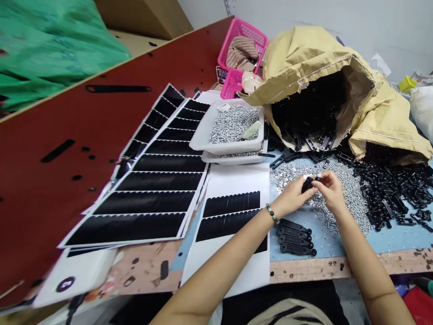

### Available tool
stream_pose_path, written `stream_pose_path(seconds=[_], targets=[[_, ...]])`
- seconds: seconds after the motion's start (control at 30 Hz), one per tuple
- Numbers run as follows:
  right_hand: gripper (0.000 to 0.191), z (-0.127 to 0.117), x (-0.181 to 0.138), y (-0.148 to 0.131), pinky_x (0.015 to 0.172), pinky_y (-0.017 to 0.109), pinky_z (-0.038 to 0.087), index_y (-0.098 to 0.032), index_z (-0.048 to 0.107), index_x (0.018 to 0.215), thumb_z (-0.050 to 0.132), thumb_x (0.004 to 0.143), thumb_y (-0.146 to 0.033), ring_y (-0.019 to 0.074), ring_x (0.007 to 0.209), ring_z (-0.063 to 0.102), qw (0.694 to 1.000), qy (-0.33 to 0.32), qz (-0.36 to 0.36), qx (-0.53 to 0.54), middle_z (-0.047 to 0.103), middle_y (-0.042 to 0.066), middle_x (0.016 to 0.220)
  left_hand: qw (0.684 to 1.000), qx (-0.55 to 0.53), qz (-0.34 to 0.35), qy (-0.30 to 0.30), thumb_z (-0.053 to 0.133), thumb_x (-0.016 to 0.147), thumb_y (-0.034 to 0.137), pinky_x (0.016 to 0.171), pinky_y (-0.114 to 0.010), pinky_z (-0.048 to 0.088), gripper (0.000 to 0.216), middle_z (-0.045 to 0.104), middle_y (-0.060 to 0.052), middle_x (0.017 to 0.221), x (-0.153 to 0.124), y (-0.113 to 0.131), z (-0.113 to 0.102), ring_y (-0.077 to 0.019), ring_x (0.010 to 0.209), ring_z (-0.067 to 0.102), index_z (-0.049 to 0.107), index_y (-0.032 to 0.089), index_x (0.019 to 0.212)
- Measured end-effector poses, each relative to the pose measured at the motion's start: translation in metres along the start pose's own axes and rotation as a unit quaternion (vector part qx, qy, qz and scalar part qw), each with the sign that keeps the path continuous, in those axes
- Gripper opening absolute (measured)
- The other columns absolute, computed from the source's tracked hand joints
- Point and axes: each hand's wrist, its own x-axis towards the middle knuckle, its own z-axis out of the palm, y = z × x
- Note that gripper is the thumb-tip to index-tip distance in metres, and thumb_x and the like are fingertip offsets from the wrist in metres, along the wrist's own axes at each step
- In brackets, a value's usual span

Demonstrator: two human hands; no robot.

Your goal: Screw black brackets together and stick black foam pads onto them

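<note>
My left hand, with a beaded bracelet at the wrist, is closed around a small black plastic part. At the part's right end, my right hand has its fingers pinched together; whatever is between them is too small to make out. Both hands are over a spread of small silver screws and metal pieces. Below the left hand, several long black plastic pieces lie side by side on the blue table surface.
An open yellow paper sack holds black parts; loose black pieces spread at right. White trays contain silver screws. Sheets of black strips lie left, near a red board. Pink baskets stand behind.
</note>
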Motion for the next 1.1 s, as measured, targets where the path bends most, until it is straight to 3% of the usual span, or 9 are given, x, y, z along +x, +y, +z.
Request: stream_pose_path(seconds=[0.23,0.37,0.43,0.5,0.6,0.67,0.77,0.83,1.1], targets=[[0.027,0.011,-0.017,-0.011,0.07,0.03,0.05,-0.023,0.049,0.079,0.073,0.073,-0.032,0.0146,0.076,0.06,0.995,0.039,-0.088,0.003,0.059,-0.001,0.081,0.992,0.09,0.081,0.023,0.046,0.092,0.035,0.06,-0.026,0.037,0.028,0.053,0.001,0.066,-0.01,0.015,-0.016,-0.014,0.062,0.05,0.049,0.019,0.07],[0.016,0.005,-0.031,0.001,0.071,0.031,0.049,-0.023,0.053,0.095,0.058,0.085,-0.035,0.0161,0.077,0.058,0.988,-0.038,-0.058,-0.141,0.059,0.002,0.086,0.992,0.12,0.036,-0.005,0.048,0.09,0.037,0.058,-0.026,0.036,0.028,0.052,0.002,0.061,-0.022,0.009,-0.03,-0.0139,0.058,0.05,0.051,0.019,0.07],[0.013,0.003,-0.039,0.011,0.075,0.034,0.048,-0.022,0.058,0.095,0.052,0.09,-0.032,0.0186,0.082,0.057,0.951,-0.108,-0.075,-0.279,0.06,0.004,0.089,0.993,0.106,-0.039,0.014,0.049,0.089,0.038,0.057,-0.026,0.037,0.022,0.055,0.002,0.063,-0.03,-0.001,-0.036,-0.0144,0.056,0.05,0.054,0.019,0.078],[0.015,0.004,-0.046,0.02,0.078,0.037,0.045,-0.021,0.064,0.09,0.051,0.091,-0.027,0.0215,0.086,0.054,0.89,-0.173,-0.107,-0.408,0.06,0.007,0.088,0.992,0.081,-0.091,0.034,0.049,0.089,0.034,0.061,-0.028,0.041,0.016,0.061,0.0,0.073,-0.038,-0.011,-0.039,-0.0159,0.063,0.055,0.055,0.02,0.09],[0.018,0.005,-0.055,0.027,0.077,0.039,0.043,-0.021,0.068,0.09,0.05,0.091,-0.025,0.0229,0.084,0.052,0.832,-0.226,-0.136,-0.487,0.06,0.008,0.086,0.995,0.054,-0.086,0.018,0.045,0.089,0.028,0.074,-0.031,0.045,0.013,0.062,-0.002,0.089,-0.048,-0.023,-0.037,-0.018,0.08,0.058,0.053,0.02,0.095],[0.019,0.002,-0.06,0.027,0.078,0.038,0.044,-0.022,0.068,0.093,0.05,0.092,-0.026,0.0224,0.085,0.053,0.843,-0.224,-0.138,-0.469,0.061,0.007,0.087,0.997,0.057,-0.051,0.005,0.045,0.09,0.027,0.081,-0.033,0.046,0.013,0.059,-0.003,0.093,-0.053,-0.028,-0.032,-0.0188,0.087,0.057,0.054,0.02,0.094],[0.02,-0.009,-0.067,0.026,0.078,0.036,0.048,-0.021,0.064,0.103,0.049,0.092,-0.027,0.0215,0.089,0.056,0.891,-0.153,-0.12,-0.409,0.06,0.008,0.095,0.996,0.083,0.019,-0.036,0.047,0.091,0.027,0.084,-0.034,0.045,0.014,0.056,-0.005,0.096,-0.055,-0.034,-0.021,-0.0196,0.093,0.054,0.057,0.019,0.094],[0.024,-0.015,-0.072,0.026,0.08,0.037,0.049,-0.021,0.06,0.111,0.05,0.091,-0.028,0.0218,0.091,0.058,0.904,-0.127,-0.115,-0.393,0.061,0.009,0.102,0.989,0.117,0.054,-0.076,0.048,0.091,0.025,0.084,-0.034,0.045,0.013,0.056,-0.006,0.095,-0.054,-0.037,-0.014,-0.0204,0.093,0.053,0.06,0.018,0.092],[0.026,-0.007,-0.083,0.038,0.081,0.039,0.05,-0.022,0.068,0.103,0.043,0.095,-0.025,0.0226,0.091,0.058,0.874,-0.175,-0.154,-0.427,0.065,0.01,0.097,0.976,0.157,0.081,-0.127,0.042,0.093,0.022,0.088,-0.037,0.041,0.024,0.057,-0.007,0.102,-0.052,-0.043,-0.011,-0.0212,0.097,0.05,0.064,0.021,0.103]])
